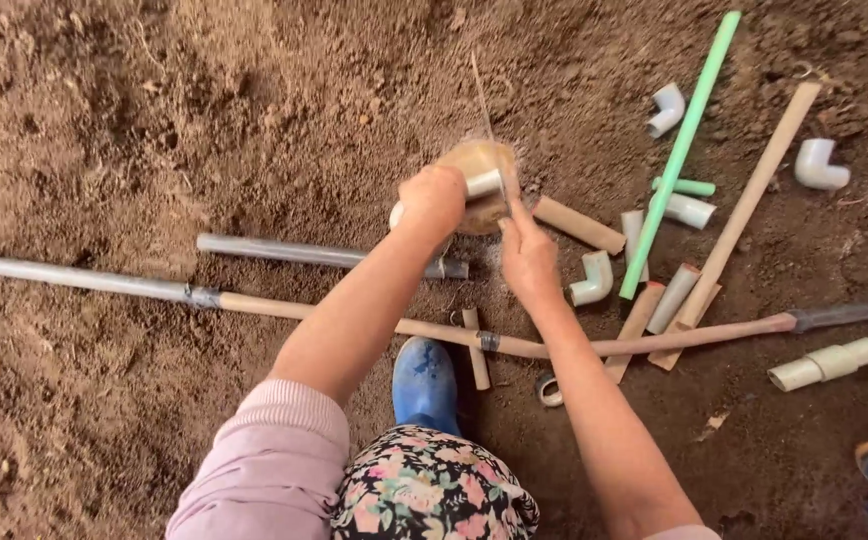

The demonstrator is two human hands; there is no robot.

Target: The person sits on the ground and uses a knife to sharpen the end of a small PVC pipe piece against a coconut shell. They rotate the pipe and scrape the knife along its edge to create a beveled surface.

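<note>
My left hand [432, 197] is closed around a short white pipe piece [482, 184], pressing it down on a round tan block [479, 165] that sits on the dirt. My right hand [526, 250] grips a thin saw blade [489, 120] which stands nearly upright against the white pipe, right beside my left hand. The lower end of the blade is hidden behind my fingers.
A long grey-and-tan pipe [254, 303] lies across the dirt below my hands, and a shorter grey pipe [304, 252] above it. Right of my hands lie a green rod [679, 150], white elbow fittings [819, 165], tan tube offcuts [579, 223]. My blue boot [424, 385] stands near.
</note>
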